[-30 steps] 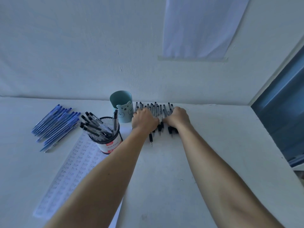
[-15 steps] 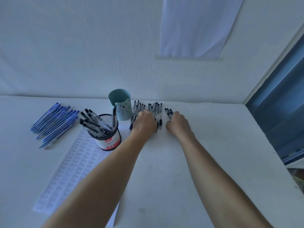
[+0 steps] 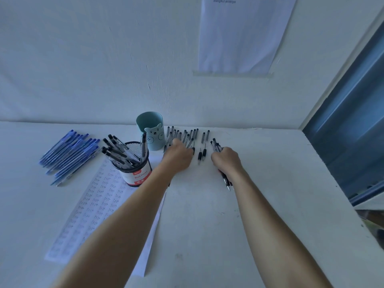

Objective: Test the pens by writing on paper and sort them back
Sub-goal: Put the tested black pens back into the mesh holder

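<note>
Surface: white table (image 3: pixel 207 235) against a white wall (image 3: pixel 83 59), with a printed sheet (image 3: pixel 243 34) taped to the wall.
Loose pens: a row of black pens (image 3: pixel 188 135) lies at the table's far edge, just right of the teal cup (image 3: pixel 150 129). Two pens (image 3: pixel 201 152) lie between the hands.
Left hand (image 3: pixel 179 155): rests knuckles-up on the left part of the row. Fingers are hidden, so any grip cannot be told.
Right hand (image 3: pixel 225 160): fingers curled round a bundle of pens (image 3: pixel 216 145), with ends protruding on both sides.
Paper (image 3: pixel 97 204): under the left forearm, beside the mesh cup (image 3: pixel 135 163).
</note>
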{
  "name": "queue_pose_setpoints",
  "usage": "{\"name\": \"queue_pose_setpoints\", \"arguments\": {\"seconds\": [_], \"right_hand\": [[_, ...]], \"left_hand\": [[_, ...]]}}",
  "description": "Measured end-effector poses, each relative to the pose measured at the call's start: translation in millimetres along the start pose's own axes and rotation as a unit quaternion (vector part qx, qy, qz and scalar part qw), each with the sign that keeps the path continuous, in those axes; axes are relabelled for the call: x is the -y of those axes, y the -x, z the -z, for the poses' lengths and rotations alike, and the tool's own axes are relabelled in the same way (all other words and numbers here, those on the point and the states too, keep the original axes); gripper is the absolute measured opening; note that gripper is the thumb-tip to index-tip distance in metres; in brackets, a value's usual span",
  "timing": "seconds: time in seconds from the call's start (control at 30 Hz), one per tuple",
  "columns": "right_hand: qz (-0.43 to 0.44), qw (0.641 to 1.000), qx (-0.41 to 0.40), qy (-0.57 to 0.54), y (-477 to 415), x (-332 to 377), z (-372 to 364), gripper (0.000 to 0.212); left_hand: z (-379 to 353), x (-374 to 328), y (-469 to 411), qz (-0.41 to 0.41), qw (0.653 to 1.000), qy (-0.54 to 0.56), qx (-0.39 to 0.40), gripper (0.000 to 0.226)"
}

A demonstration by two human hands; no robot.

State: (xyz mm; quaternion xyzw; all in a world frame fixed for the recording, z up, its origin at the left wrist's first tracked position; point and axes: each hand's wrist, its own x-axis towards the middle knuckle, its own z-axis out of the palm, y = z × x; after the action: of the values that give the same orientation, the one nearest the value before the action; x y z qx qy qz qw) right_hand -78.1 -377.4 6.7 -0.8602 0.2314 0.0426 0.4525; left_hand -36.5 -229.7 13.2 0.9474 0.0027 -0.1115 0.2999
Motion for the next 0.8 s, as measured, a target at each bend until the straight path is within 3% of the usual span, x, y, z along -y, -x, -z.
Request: {"name": "queue_pose_setpoints", "arguments": {"seconds": [0.13,0.2,0.37,0.5,0.63,0.73,0.8], "right_hand": [[0.003,0.993,-0.016,-0.119,12.1,2.6,-2.3,0.011],[0.012,0.986,-0.041,-0.16,18.1,2.6,-4.8,0.009],[0.08,0.961,-0.152,-0.217,39.3,0.4,-11.8,0.033],[0.155,0.928,-0.245,-0.234,56.1,-12.3,-25.9,0.028],[0.192,0.917,-0.259,-0.236,63.0,-27.4,-38.4,0.019],[0.191,0.919,-0.264,-0.222,62.4,-34.5,-44.2,0.026],[0.181,0.923,-0.258,-0.22,60.9,-33.9,-47.0,0.031]], "left_hand": [[-6.4,15.2,7.7,-0.029,0.983,0.182,0.022,0.043],[-6.6,20.4,16.0,-0.058,0.975,0.215,0.017,0.049],[-11.7,22.8,51.3,-0.171,0.926,0.296,-0.159,0.029],[-24.6,27.8,69.6,-0.212,0.888,0.328,-0.243,0.017],[-42.4,38.7,79.3,-0.182,0.911,0.297,-0.221,0.032],[-49.5,46.1,78.0,-0.153,0.933,0.277,-0.172,0.021],[-46.5,46.4,74.0,-0.146,0.932,0.294,-0.152,0.026]]}}
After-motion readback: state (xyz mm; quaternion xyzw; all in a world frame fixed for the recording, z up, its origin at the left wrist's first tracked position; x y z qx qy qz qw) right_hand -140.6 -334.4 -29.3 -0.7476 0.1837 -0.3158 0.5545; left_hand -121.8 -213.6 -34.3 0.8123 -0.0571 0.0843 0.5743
